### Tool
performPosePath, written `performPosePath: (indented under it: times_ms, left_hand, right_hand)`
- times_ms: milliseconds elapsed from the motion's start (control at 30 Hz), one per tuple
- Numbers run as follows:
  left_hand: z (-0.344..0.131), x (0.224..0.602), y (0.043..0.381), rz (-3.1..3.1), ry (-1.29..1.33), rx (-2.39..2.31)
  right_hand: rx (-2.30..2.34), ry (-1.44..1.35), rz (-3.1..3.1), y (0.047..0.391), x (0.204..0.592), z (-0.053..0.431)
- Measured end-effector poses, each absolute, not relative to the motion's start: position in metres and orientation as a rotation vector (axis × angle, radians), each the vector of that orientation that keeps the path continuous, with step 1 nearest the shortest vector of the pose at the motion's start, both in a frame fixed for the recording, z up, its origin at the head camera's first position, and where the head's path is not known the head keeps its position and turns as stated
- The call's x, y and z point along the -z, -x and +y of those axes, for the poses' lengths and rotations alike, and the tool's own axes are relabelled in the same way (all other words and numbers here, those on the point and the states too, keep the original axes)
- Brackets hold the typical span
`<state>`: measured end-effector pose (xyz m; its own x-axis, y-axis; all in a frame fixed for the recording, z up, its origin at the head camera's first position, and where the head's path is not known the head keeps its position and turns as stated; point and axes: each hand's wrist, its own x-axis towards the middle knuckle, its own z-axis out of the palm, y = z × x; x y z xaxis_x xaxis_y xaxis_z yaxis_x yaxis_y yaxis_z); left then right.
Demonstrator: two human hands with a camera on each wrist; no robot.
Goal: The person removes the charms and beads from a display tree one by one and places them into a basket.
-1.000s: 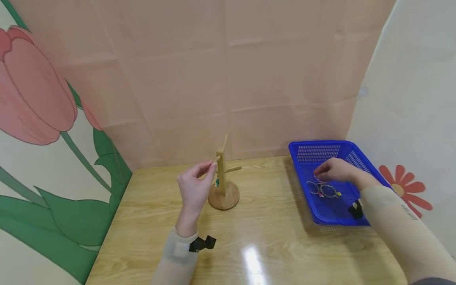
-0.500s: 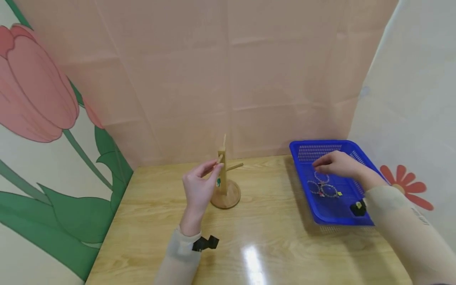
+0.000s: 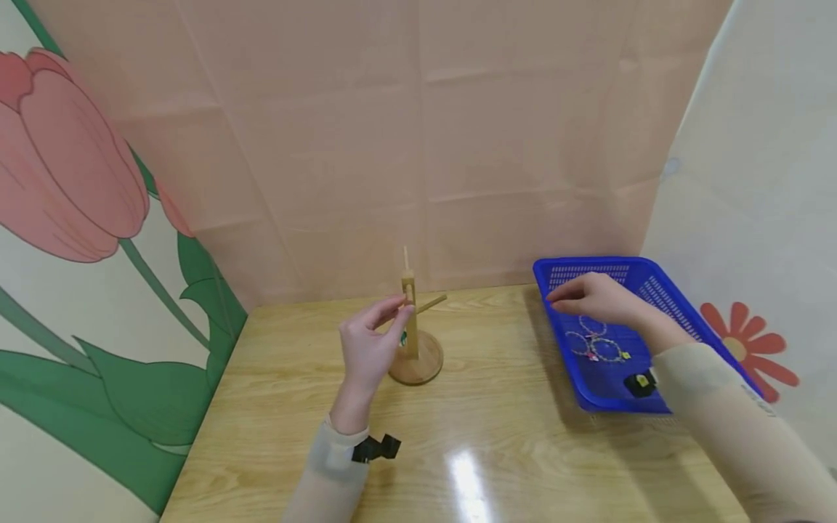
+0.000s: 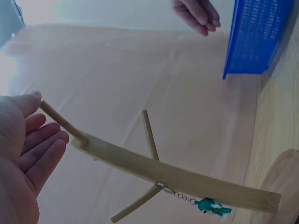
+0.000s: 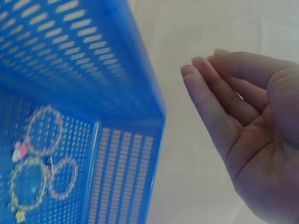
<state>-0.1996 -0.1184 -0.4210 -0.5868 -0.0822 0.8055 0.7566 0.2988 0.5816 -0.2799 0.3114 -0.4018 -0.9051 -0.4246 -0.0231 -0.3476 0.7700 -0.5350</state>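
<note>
My left hand [image 3: 371, 338] pinches the tip of an upper peg [image 4: 63, 121] on a wooden peg stand [image 3: 418, 359]. From a lower peg of that stand hangs a keychain [image 4: 212, 206] with a chain and a green-and-white figure. My right hand [image 3: 601, 298] hovers over the left side of a blue plastic basket [image 3: 578, 396], fingers fairly straight, fingertips close to the thumb and no object visible between them. Three beaded bracelets lie in the basket: one with a pink-and-white charm [image 5: 43, 130], a pale one with a yellow charm [image 5: 28, 184], and a pinkish one [image 5: 63, 178].
The wooden table [image 3: 497, 392] meets a pink backdrop [image 3: 327, 181] right behind the stand and basket. Printed flower panels [image 3: 78, 160] flank both sides. A black wrist camera [image 3: 375, 448] sits on my left sleeve, another [image 3: 639, 383] on my right.
My right hand has risen from the bracelets and shifted left toward the basket's rim; the bracelets stay in the basket. The stand has turned slightly with my left hand on its peg.
</note>
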Motion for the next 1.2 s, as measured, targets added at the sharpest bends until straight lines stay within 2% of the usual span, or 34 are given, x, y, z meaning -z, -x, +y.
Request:
performPosePath:
  times_ms: [300, 767, 1200]
  left_hand:
    - [-0.141, 0.426, 0.208, -1.854, 0.458, 1.443]
    - [-0.173, 0.451, 0.246, -2.052, 0.256, 1.545]
    - [-0.166, 0.41, 0.295, -2.292, 0.439, 1.841]
  right_hand:
    - [0.893, 0.624, 2.821, 0.274, 0.396, 0.288]
    - [1.116, 0.653, 2.702, 0.269, 0.398, 0.245]
    - [1.215, 0.68, 2.573, 0.265, 0.409, 0.211]
